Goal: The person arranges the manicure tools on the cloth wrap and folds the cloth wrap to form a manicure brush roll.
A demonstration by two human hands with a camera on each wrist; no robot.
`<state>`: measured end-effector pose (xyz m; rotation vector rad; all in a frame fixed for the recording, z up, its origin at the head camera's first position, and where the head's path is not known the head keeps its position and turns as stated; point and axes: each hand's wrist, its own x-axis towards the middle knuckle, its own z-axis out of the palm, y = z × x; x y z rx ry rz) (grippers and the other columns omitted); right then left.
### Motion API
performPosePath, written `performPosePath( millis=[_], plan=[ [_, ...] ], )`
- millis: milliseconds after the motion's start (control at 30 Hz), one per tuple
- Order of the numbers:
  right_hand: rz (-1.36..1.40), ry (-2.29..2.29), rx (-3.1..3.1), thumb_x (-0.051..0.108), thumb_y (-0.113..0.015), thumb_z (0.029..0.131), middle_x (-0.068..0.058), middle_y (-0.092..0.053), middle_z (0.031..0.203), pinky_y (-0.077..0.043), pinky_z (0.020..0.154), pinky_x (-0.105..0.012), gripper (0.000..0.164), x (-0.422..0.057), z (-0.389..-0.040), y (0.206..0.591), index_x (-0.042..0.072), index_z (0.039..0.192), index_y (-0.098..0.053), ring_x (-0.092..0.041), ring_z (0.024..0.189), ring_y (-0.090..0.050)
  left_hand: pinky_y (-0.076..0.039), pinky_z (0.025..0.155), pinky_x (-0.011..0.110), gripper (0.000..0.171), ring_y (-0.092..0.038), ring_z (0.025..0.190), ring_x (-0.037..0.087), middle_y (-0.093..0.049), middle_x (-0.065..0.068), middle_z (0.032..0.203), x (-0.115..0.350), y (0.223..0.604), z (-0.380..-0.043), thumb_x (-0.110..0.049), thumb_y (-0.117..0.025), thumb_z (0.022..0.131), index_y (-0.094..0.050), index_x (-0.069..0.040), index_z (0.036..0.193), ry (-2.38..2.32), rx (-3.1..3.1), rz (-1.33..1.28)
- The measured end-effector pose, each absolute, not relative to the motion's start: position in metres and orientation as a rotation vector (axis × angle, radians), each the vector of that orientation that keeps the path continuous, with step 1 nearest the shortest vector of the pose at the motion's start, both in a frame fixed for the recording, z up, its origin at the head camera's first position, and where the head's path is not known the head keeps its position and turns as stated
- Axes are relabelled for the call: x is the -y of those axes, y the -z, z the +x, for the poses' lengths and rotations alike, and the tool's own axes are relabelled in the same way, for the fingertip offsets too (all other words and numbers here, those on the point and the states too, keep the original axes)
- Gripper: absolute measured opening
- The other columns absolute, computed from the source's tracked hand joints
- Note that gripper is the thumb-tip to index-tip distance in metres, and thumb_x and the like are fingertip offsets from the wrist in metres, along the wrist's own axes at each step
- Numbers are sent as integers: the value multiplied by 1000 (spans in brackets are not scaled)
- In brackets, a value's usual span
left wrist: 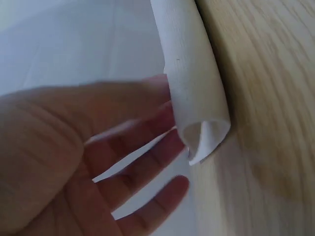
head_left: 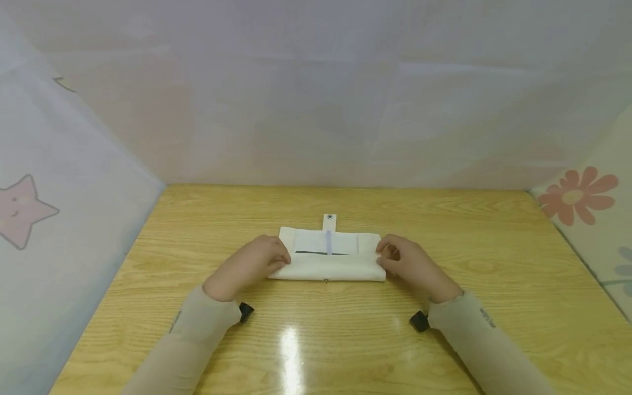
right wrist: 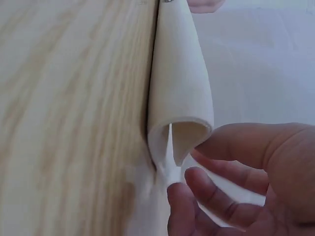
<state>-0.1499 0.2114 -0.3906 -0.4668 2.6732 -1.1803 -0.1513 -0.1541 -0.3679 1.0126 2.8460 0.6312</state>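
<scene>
A white foldable case (head_left: 328, 267) lies on the table with its near side folded over into a rounded roll. A snap tab (head_left: 329, 221) sticks out from its far edge. My left hand (head_left: 252, 265) pinches the folded flap's left end between thumb and fingers. At the right end, my right hand (head_left: 412, 265) pinches the flap's edge. The wrist views show the roll (left wrist: 194, 73) hollow, with an open end (right wrist: 182, 140). Inside the case, a pale lilac strip (head_left: 328, 241) crosses a white panel (head_left: 311, 241), and a thin dark line shows beside the fold.
The wood-grain table (head_left: 345, 345) extends around the case on every side. Pale cloth walls (head_left: 316, 109) enclose it at the back and sides, with a star print (head_left: 24, 211) on the left and a flower print (head_left: 575, 196) on the right.
</scene>
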Motion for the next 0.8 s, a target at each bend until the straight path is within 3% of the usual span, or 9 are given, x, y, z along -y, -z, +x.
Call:
performPosePath(
  millis=[167,233,333,500,567,667,800],
  plan=[
    [-798,875,-2837,1,-64,96,-6,-69,108,-53,89,-46,15,-203,-143,381,6,103,-75,-26,102,-63,-47,102,44,32,-61,116,26,-67,5,123,157,368,-149,-22,-76,92,-72,-7,120,-620,-2731,999],
    [-880,741,-2839,8,-66,96,-6,-70,109,-52,92,-47,15,-200,-139,379,4,109,-74,-26,104,-64,-46,103,45,40,-59,120,27,-64,6,128,158,369,-150,-19,-79,89,-69,-6,125,-590,-2712,1018],
    [-913,604,-2808,21,-75,93,-7,-67,117,-51,95,-46,32,-199,-134,377,2,119,-70,-26,109,-62,-46,103,45,43,-58,121,28,-62,8,132,158,372,-151,-7,-76,86,-67,-6,128,-535,-2712,1057],
    [-906,618,-2795,13,-76,88,-5,-64,118,-49,95,-45,33,-202,-135,380,7,119,-67,-23,109,-59,-48,101,45,45,-59,119,26,-62,7,131,160,372,-152,4,-61,87,-66,-7,130,-560,-2706,1039],
    [-899,691,-2776,9,-71,90,-1,-65,114,-49,93,-45,27,-205,-138,382,9,117,-68,-21,104,-58,-49,99,43,43,-61,114,20,-64,3,129,161,372,-153,3,-55,92,-65,-11,130,-606,-2703,1000],
    [-904,810,-2722,10,-65,94,1,-64,113,-47,92,-45,22,-213,-144,383,13,116,-68,-20,103,-55,-50,88,37,37,-60,91,11,-67,-3,120,164,370,-154,-4,-48,100,-63,-19,130,-687,-2697,923],
    [-863,931,-2621,13,-57,100,0,-65,114,-49,85,-40,20,-224,-152,387,17,118,-65,-19,98,-58,-47,75,34,30,-51,73,10,-67,-2,112,167,369,-157,-12,-44,108,-59,-24,130,-795,-2652,872]
  ],
)
